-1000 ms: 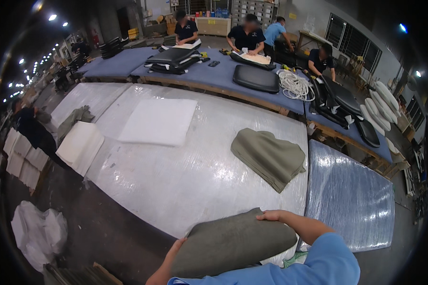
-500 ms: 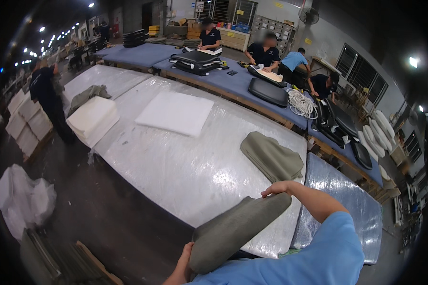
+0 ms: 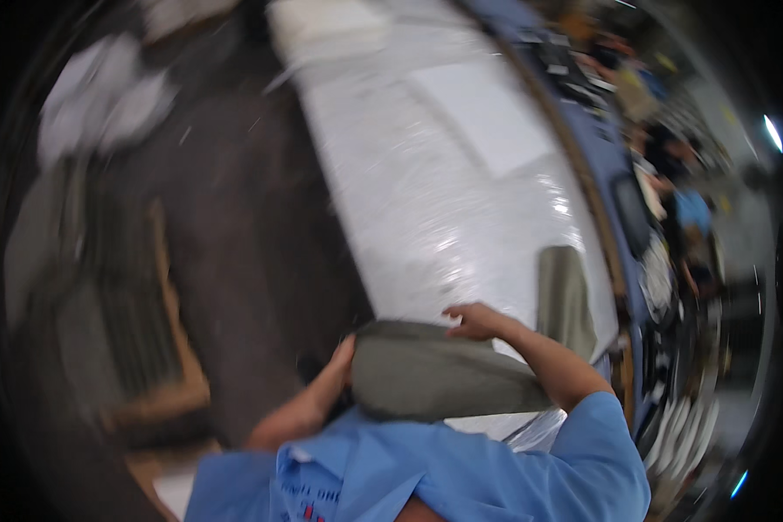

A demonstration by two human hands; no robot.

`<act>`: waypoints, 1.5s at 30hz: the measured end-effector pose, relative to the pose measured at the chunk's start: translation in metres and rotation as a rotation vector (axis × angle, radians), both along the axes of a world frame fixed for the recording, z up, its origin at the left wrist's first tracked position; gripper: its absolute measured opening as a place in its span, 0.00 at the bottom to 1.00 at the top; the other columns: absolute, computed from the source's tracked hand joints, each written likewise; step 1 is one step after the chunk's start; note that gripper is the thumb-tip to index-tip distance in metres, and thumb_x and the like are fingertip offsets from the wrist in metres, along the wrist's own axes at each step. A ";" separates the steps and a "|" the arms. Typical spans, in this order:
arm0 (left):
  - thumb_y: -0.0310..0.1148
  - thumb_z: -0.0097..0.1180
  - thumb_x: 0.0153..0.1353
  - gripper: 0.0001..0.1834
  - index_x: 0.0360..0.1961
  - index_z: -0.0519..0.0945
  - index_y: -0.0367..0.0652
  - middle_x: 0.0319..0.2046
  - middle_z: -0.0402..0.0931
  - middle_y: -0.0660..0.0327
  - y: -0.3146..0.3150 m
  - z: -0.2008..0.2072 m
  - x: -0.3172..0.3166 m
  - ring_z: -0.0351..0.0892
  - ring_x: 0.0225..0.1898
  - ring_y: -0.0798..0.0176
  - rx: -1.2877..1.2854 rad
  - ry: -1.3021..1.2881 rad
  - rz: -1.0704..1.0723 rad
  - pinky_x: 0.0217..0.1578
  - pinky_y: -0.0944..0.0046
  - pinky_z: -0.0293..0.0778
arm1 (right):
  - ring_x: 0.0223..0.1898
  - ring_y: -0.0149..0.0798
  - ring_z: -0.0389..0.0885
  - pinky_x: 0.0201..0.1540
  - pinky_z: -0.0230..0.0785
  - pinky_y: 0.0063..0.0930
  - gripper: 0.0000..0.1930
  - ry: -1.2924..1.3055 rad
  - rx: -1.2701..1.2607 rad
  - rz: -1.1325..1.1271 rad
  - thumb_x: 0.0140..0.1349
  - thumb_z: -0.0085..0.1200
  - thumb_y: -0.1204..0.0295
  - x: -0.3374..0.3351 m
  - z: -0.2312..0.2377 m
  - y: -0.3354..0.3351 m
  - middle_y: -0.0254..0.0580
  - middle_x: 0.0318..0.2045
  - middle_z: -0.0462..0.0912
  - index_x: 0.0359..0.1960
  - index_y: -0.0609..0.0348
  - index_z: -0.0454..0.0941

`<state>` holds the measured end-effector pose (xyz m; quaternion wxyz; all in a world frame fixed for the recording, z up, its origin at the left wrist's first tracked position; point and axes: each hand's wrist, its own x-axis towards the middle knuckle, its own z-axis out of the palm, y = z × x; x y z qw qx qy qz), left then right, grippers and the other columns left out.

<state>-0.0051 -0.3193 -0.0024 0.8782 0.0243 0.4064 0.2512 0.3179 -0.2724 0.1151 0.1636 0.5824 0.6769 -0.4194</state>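
An olive-grey, soft-looking pad (image 3: 435,378) with rounded ends lies across in front of my body, over the near end of the covered table (image 3: 383,200). My left hand (image 3: 343,364) grips its left end, thumb along the edge, the other fingers hidden behind it. At the pad's far edge is my right hand (image 3: 480,322), its fingers partly stretched out and apart; blur hides whether they touch the pad. Another olive-grey piece (image 3: 565,300) rests on the table just beyond my right forearm.
Stacked grey-green pads (image 3: 104,313) stand on a wooden pallet (image 3: 170,396) at left. White plastic-wrapped bundles (image 3: 104,100) are behind them. A white sheet (image 3: 487,113) and a cream stack (image 3: 331,26) lie on the table. Co-workers (image 3: 670,157) are along the blue bench (image 3: 574,139) at right.
My view has swung left and down, bringing the pallet stack closer. The pad has turned more level against my body. My right hand's fingers have loosened from its far edge.
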 end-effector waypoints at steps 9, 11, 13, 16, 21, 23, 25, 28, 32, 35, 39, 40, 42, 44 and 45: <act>0.32 0.48 0.70 0.17 0.59 0.68 0.52 0.45 0.78 0.59 -0.052 -0.042 -0.033 0.80 0.34 0.61 -0.187 0.280 0.232 0.32 0.55 0.79 | 0.60 0.58 0.77 0.63 0.71 0.45 0.35 0.107 -0.046 0.585 0.55 0.67 0.67 -0.172 -0.086 0.091 0.58 0.57 0.80 0.67 0.54 0.72; 0.26 0.51 0.64 0.20 0.57 0.66 0.50 0.43 0.77 0.59 -0.057 -0.045 -0.026 0.80 0.33 0.61 -0.213 0.315 0.257 0.31 0.57 0.79 | 0.60 0.57 0.78 0.63 0.71 0.44 0.35 0.078 -0.126 0.655 0.52 0.68 0.69 -0.190 -0.101 0.091 0.57 0.57 0.79 0.65 0.54 0.73; 0.19 0.54 0.57 0.26 0.55 0.62 0.49 0.42 0.77 0.58 -0.057 -0.052 -0.017 0.78 0.31 0.62 -0.231 0.341 0.293 0.30 0.58 0.78 | 0.56 0.58 0.80 0.60 0.73 0.45 0.28 0.112 -0.110 0.700 0.54 0.66 0.68 -0.200 -0.120 0.089 0.58 0.53 0.81 0.59 0.57 0.77; 0.19 0.56 0.56 0.27 0.54 0.61 0.47 0.43 0.77 0.58 -0.058 -0.066 -0.013 0.81 0.39 0.62 -0.159 0.365 0.223 0.37 0.58 0.80 | 0.50 0.59 0.83 0.55 0.74 0.46 0.18 0.080 -0.132 0.736 0.58 0.64 0.66 -0.217 -0.147 0.081 0.58 0.45 0.84 0.49 0.59 0.82; 0.21 0.63 0.55 0.38 0.66 0.59 0.47 0.45 0.77 0.59 -0.062 -0.093 -0.006 0.79 0.40 0.64 -0.061 0.564 0.229 0.37 0.64 0.76 | 0.45 0.60 0.84 0.50 0.74 0.48 0.14 0.031 -0.021 0.436 0.66 0.57 0.62 -0.232 -0.169 0.061 0.57 0.37 0.86 0.40 0.60 0.85; 0.29 0.70 0.53 0.50 0.74 0.55 0.48 0.58 0.76 0.49 -0.063 -0.099 -0.012 0.77 0.59 0.53 -0.109 0.491 0.169 0.57 0.59 0.73 | 0.45 0.61 0.83 0.49 0.74 0.49 0.14 0.034 0.081 0.308 0.69 0.55 0.61 -0.230 -0.179 0.045 0.58 0.37 0.85 0.40 0.60 0.84; 0.30 0.71 0.53 0.44 0.70 0.62 0.46 0.55 0.77 0.51 -0.065 -0.098 -0.016 0.78 0.56 0.55 -0.171 0.486 0.165 0.55 0.58 0.74 | 0.43 0.62 0.83 0.47 0.73 0.50 0.15 0.028 0.119 0.218 0.69 0.54 0.60 -0.227 -0.185 0.039 0.59 0.36 0.84 0.38 0.61 0.82; 0.30 0.71 0.55 0.33 0.61 0.71 0.45 0.45 0.80 0.58 -0.074 -0.105 -0.016 0.78 0.42 0.64 -0.171 0.453 0.190 0.40 0.62 0.73 | 0.41 0.64 0.81 0.43 0.70 0.53 0.16 0.059 0.106 0.111 0.71 0.52 0.60 -0.226 -0.186 0.034 0.62 0.33 0.82 0.35 0.63 0.79; 0.31 0.69 0.59 0.17 0.48 0.78 0.44 0.39 0.80 0.64 -0.085 -0.102 -0.016 0.77 0.37 0.69 -0.143 0.240 0.316 0.35 0.66 0.72 | 0.42 0.66 0.81 0.44 0.70 0.53 0.17 0.030 0.077 0.080 0.73 0.49 0.60 -0.221 -0.193 0.035 0.63 0.33 0.82 0.36 0.63 0.79; 0.33 0.64 0.64 0.11 0.45 0.79 0.44 0.39 0.81 0.64 -0.091 -0.099 0.001 0.77 0.37 0.69 -0.165 0.270 0.608 0.37 0.65 0.72 | 0.45 0.64 0.83 0.48 0.72 0.51 0.21 -0.021 0.044 0.106 0.72 0.51 0.55 -0.216 -0.201 0.038 0.64 0.37 0.84 0.40 0.65 0.82; 0.35 0.60 0.68 0.08 0.41 0.79 0.43 0.36 0.80 0.63 -0.082 -0.098 0.018 0.76 0.38 0.68 -0.389 0.282 0.816 0.41 0.63 0.72 | 0.54 0.59 0.83 0.57 0.72 0.45 0.32 -0.238 -0.119 0.122 0.64 0.58 0.46 -0.237 -0.202 0.044 0.64 0.47 0.86 0.50 0.69 0.83; 0.36 0.59 0.69 0.09 0.41 0.79 0.42 0.36 0.80 0.62 -0.078 -0.101 0.022 0.77 0.39 0.66 -0.404 0.385 0.788 0.41 0.61 0.73 | 0.53 0.58 0.84 0.56 0.73 0.44 0.35 -0.249 -0.197 0.156 0.61 0.60 0.44 -0.247 -0.201 0.048 0.65 0.47 0.86 0.51 0.71 0.83; 0.37 0.55 0.70 0.11 0.43 0.78 0.41 0.37 0.81 0.57 -0.070 -0.110 0.037 0.79 0.41 0.59 -0.445 0.569 0.696 0.43 0.57 0.73 | 0.52 0.56 0.86 0.54 0.75 0.40 0.40 -0.287 -0.341 0.222 0.56 0.63 0.42 -0.259 -0.195 0.054 0.66 0.45 0.86 0.51 0.75 0.83; 0.38 0.52 0.71 0.12 0.45 0.77 0.39 0.40 0.81 0.52 -0.057 -0.123 0.051 0.81 0.44 0.52 -0.489 0.735 0.571 0.46 0.52 0.74 | 0.52 0.56 0.86 0.55 0.75 0.41 0.38 -0.305 -0.167 0.210 0.56 0.64 0.42 -0.257 -0.198 0.045 0.66 0.46 0.86 0.49 0.72 0.84; 0.37 0.51 0.71 0.13 0.46 0.77 0.38 0.41 0.81 0.50 -0.046 -0.117 0.047 0.81 0.46 0.50 -0.580 0.669 0.612 0.47 0.51 0.74 | 0.52 0.57 0.85 0.55 0.75 0.42 0.37 -0.301 -0.087 0.212 0.55 0.64 0.42 -0.257 -0.203 0.042 0.66 0.46 0.86 0.48 0.71 0.85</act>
